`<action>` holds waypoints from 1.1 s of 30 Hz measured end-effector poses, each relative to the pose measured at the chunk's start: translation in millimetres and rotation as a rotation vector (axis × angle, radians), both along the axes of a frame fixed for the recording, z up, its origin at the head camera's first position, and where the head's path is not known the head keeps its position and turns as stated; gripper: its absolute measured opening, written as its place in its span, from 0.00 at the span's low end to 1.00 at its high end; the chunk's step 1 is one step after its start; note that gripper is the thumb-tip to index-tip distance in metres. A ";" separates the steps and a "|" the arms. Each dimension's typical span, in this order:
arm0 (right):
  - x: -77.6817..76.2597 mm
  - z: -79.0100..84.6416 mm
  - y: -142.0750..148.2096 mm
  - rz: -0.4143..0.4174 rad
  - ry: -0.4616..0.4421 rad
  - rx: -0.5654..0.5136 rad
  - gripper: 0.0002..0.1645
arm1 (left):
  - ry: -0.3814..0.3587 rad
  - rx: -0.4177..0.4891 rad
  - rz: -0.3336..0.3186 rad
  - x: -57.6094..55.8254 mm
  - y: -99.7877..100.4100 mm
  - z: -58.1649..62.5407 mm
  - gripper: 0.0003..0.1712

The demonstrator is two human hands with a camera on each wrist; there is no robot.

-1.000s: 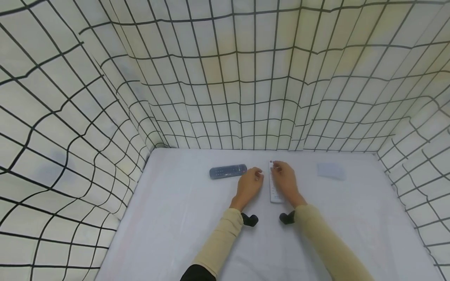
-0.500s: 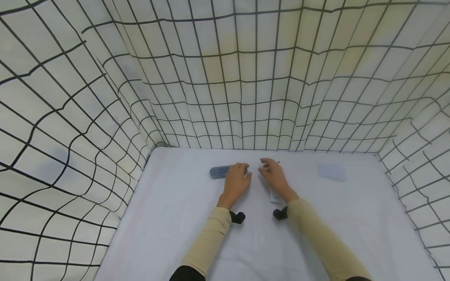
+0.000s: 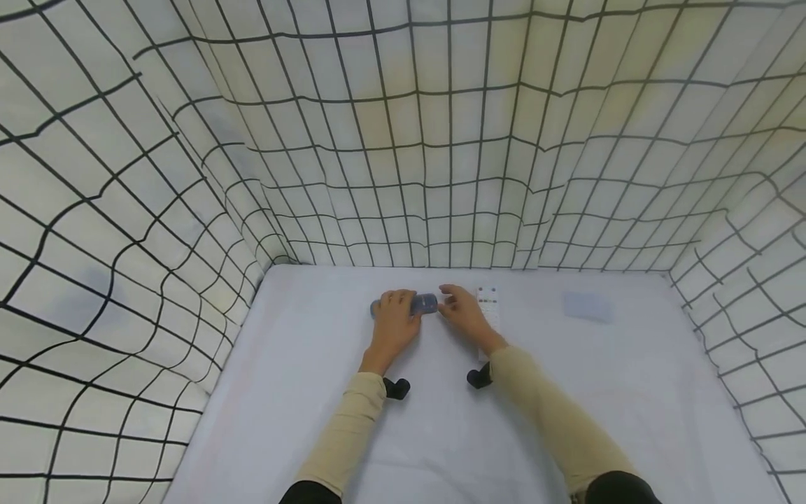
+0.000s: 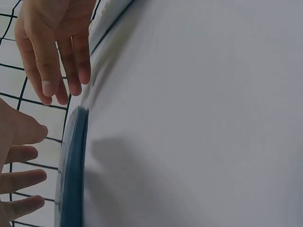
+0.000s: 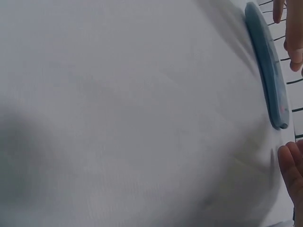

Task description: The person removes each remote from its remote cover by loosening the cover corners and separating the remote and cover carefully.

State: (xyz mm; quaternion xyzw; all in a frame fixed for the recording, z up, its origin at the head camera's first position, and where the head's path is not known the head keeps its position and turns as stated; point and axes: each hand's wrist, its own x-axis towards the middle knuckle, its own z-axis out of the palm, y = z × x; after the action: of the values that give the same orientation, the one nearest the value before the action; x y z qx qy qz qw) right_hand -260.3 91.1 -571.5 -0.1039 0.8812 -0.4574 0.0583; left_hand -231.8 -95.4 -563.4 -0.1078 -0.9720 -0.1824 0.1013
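Observation:
A dark blue-grey remote control [image 3: 425, 304] lies crosswise near the back of the white table. Above its left and middle part hovers my left hand [image 3: 394, 320], hiding much of it. In the left wrist view, that hand's fingers [image 4: 28, 176] are extended and spread, apart from the remote's raised side [image 4: 72, 179]. My right hand [image 3: 467, 315] is just off the remote's right end, fingers loosely bent and holding nothing. The right wrist view shows a gap between its fingers [image 5: 289, 163] and the remote. A white remote control [image 3: 488, 299] lies lengthwise, partly hidden behind the right hand and wrist.
A pale blue flat sheet or cloth [image 3: 587, 306] lies at the back right of the white table [image 3: 630, 392]. A white curtain with a black grid [image 3: 403, 140] stands behind the table and along both sides.
Both hands have moved left. The left hand has gone from beside the dark remote to over it. The right hand has left the white remote and come to the dark remote's right end.

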 end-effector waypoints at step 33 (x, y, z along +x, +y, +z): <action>-3.4 -17.4 -24.3 -0.045 -0.025 0.041 0.34 | -0.032 -0.102 0.048 0.4 -22.6 -15.6 0.29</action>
State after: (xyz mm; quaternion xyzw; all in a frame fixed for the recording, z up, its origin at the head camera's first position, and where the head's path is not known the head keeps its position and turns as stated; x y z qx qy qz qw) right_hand -263.7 66.8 -588.9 -0.0771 0.8917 -0.4419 0.0612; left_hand -231.4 -118.0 -579.0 -0.0864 -0.9839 -0.1316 0.0844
